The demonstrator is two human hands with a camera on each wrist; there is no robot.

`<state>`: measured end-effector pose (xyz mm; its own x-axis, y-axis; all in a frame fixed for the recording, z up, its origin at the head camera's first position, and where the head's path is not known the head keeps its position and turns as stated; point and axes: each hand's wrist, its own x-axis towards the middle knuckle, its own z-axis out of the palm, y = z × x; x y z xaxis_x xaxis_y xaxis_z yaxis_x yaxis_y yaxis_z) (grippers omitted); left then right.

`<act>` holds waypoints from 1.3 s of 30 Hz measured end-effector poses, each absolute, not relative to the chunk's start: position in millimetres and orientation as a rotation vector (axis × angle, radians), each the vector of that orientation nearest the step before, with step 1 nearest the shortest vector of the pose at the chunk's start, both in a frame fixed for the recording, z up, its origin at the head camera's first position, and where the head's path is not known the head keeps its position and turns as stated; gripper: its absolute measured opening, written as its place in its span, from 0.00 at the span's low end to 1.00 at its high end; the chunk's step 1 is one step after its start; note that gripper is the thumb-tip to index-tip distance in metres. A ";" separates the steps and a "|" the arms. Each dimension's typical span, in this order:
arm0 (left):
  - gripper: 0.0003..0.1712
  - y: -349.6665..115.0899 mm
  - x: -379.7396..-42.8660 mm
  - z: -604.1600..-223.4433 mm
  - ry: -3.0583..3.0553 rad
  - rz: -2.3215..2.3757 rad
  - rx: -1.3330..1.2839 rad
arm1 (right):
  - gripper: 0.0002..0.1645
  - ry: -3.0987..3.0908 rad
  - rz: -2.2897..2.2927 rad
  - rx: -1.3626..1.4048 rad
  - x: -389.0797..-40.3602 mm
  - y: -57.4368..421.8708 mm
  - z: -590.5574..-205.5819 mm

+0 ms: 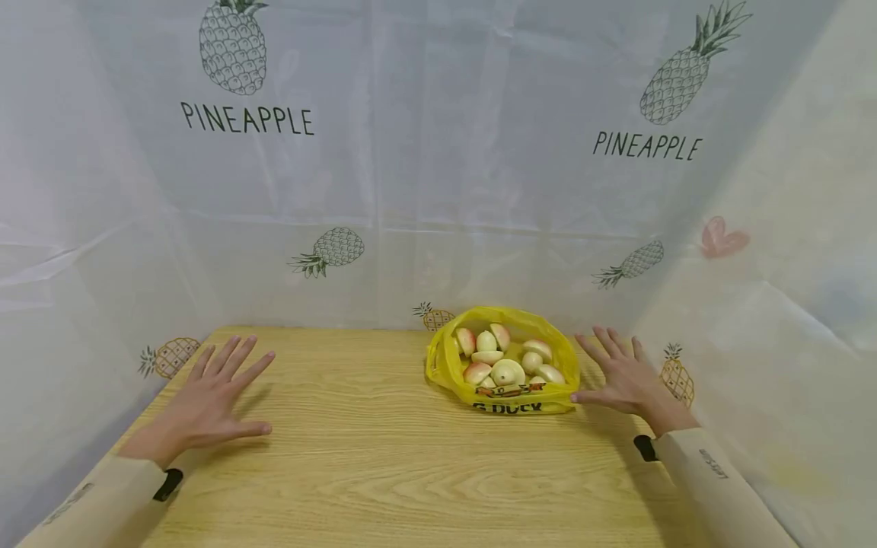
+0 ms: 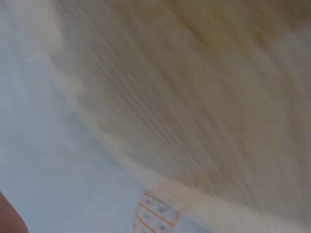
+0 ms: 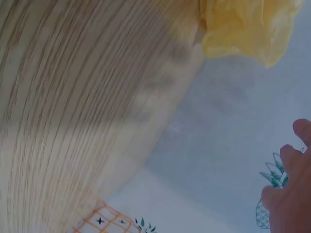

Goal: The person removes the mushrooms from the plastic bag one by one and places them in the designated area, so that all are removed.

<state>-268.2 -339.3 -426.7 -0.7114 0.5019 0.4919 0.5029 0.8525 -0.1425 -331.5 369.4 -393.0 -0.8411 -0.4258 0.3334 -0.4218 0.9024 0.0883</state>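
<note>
A yellow plastic bag (image 1: 448, 373) with dark print sits at the back right of the wooden table, its mouth spread wide. Inside lie several pale, rounded pieces (image 1: 508, 372), some with a reddish blush, like cut fruit; their exact kind is unclear. My left hand (image 1: 214, 399) is spread over the table's left side, holding nothing. Just right of the bag, my right hand (image 1: 626, 380) is spread too, its thumb close to the bag's edge; whether they touch I cannot tell. In the right wrist view, part of the bag (image 3: 243, 29) shows at the top and fingers (image 3: 291, 189) at lower right.
The light wooden table (image 1: 356, 472) ends against a pale cloth (image 1: 438, 167) printed with pineapples, which hangs behind it and along both sides. The left wrist view shows only the table edge (image 2: 160, 121), cloth and a fingertip (image 2: 9, 218).
</note>
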 end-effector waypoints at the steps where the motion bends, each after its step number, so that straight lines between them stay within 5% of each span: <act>1: 0.63 -336.2 -269.6 -426.8 -2.505 -0.016 -0.736 | 0.65 -2.718 0.014 0.643 -332.6 367.7 -394.1; 17: 0.61 -260.9 -293.6 -420.9 -2.541 -0.140 -0.856 | 0.65 -2.796 0.412 0.664 -351.9 333.7 -406.8; 39: 0.58 -145.8 -309.7 -408.3 -2.660 -0.412 -1.079 | 0.52 -2.786 1.093 0.503 -359.9 347.3 -425.2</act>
<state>-309.7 -145.8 -408.3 -0.6977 0.6390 0.3239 0.7070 0.6871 0.1674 -359.9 347.3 -425.2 -0.9395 -0.2651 0.2168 -0.3418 0.6864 -0.6419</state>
